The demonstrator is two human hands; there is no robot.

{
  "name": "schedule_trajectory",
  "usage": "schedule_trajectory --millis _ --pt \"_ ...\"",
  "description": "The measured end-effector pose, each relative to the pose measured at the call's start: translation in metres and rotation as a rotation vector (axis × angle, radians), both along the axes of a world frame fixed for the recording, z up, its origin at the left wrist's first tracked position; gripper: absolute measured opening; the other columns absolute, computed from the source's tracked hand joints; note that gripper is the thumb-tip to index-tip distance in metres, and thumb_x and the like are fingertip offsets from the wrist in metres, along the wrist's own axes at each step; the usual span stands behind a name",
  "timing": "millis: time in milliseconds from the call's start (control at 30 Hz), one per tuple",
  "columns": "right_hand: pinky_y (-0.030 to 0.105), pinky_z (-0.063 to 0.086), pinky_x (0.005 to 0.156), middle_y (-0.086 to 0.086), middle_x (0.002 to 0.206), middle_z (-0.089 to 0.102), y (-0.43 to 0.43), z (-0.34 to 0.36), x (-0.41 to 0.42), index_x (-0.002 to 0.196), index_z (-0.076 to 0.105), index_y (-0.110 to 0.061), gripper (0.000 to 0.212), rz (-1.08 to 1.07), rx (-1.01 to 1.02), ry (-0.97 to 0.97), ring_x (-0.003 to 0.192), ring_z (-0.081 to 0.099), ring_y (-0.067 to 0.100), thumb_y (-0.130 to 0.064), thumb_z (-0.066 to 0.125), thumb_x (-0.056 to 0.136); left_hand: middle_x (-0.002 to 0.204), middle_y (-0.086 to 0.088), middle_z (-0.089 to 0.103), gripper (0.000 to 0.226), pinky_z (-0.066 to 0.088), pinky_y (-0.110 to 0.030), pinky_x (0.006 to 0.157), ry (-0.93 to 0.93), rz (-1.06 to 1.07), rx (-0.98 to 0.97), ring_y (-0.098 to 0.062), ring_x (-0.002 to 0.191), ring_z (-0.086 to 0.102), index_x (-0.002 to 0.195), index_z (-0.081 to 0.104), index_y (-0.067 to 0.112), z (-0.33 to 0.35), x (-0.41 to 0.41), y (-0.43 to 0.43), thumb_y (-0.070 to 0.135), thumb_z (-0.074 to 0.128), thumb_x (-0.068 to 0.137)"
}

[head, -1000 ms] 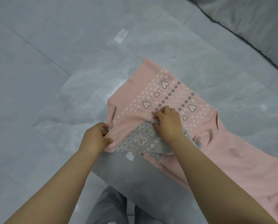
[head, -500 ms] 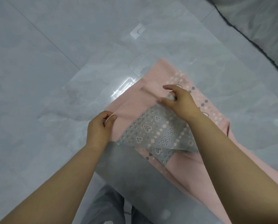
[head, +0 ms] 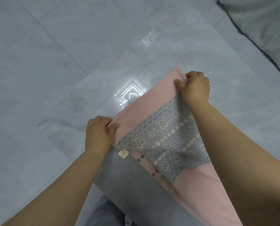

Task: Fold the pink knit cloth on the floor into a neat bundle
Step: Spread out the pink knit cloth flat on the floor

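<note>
The pink knit cloth [head: 145, 108] lies on a clear plastic sheet on the floor, its near part turned over so the grey inner side with heart and diamond patterns faces up. My left hand [head: 98, 136] pinches the folded edge at its near left corner. My right hand [head: 195, 88] pinches the same pink edge at the far corner. A small cream label [head: 123, 153] hangs at the cloth's near left. The rest of the pink cloth runs under my right forearm toward the lower right.
A clear plastic sheet [head: 129, 66] covers the grey tiled floor [head: 38, 70] under the cloth. A grey cushion or mat with a dark edge [head: 263, 25] lies at the upper right. My grey trouser leg [head: 106, 214] shows at the bottom.
Both hands carried the near edge away from me, turning the cloth over onto itself. The grey inner side now covers the patterned pink front.
</note>
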State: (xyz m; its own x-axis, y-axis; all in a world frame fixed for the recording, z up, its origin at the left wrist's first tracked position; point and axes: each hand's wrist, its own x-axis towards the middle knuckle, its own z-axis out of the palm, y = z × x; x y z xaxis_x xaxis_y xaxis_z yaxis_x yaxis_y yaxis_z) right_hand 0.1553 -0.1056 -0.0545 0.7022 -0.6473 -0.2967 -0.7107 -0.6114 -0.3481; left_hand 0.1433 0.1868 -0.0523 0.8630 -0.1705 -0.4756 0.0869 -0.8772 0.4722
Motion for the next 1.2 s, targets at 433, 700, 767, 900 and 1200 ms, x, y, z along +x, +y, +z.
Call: schedule_trajectory --millis 433,700,767,900,1200 --pt "0.037 0.039 0.066 0.011 0.102 0.056 -0.001 0.051 0.016 0.094 0.061 -0.016 0.016 0.017 -0.058 -0.366 0.086 0.053 0.026 -0.019 0.052 0.081 0.076 -0.004 0.053 0.016 0.033 -0.028 0.054 0.107 0.244 -0.160 -0.020 0.071 0.048 0.091 0.061 0.010 0.012 0.027 -0.013 0.017 0.067 0.078" --pt "0.036 0.020 0.112 0.014 0.150 0.023 0.032 0.029 -0.015 0.142 0.021 -0.015 0.067 0.139 0.273 -0.286 0.137 0.023 0.026 -0.013 0.057 0.086 0.052 -0.004 0.037 0.036 0.025 -0.032 0.051 0.000 0.107 -0.034 -0.023 0.054 0.034 0.057 0.042 0.013 0.014 0.052 0.006 0.028 0.053 0.088" --pt "0.040 0.018 0.112 0.013 0.150 0.024 0.051 0.020 -0.074 0.141 0.025 -0.018 0.061 0.149 0.195 -0.228 0.137 0.022 0.027 -0.024 0.055 0.089 0.052 -0.005 0.039 0.041 0.027 -0.034 0.052 -0.016 0.050 0.065 -0.029 0.058 0.039 0.054 0.040 0.014 0.012 0.055 0.007 0.032 0.051 0.089" --pt "0.036 0.033 0.101 0.016 0.131 0.049 0.090 0.008 -0.229 0.128 0.045 -0.018 0.049 0.092 0.088 -0.193 0.117 0.043 0.029 -0.039 0.053 0.084 0.051 -0.011 0.042 0.051 0.030 -0.034 0.053 -0.044 0.024 0.179 -0.035 0.061 0.045 0.051 0.038 0.010 0.017 0.057 0.010 0.043 0.051 0.087" --pt "0.030 0.042 0.083 0.015 0.100 0.063 0.109 -0.007 -0.368 0.101 0.066 -0.013 0.037 -0.060 0.069 -0.024 0.094 0.048 0.022 -0.038 0.046 0.083 0.086 -0.004 0.053 0.056 0.039 -0.031 0.079 -0.050 0.109 -0.055 -0.024 0.083 0.051 0.130 0.038 0.017 0.016 -0.004 0.001 0.024 0.065 0.082"
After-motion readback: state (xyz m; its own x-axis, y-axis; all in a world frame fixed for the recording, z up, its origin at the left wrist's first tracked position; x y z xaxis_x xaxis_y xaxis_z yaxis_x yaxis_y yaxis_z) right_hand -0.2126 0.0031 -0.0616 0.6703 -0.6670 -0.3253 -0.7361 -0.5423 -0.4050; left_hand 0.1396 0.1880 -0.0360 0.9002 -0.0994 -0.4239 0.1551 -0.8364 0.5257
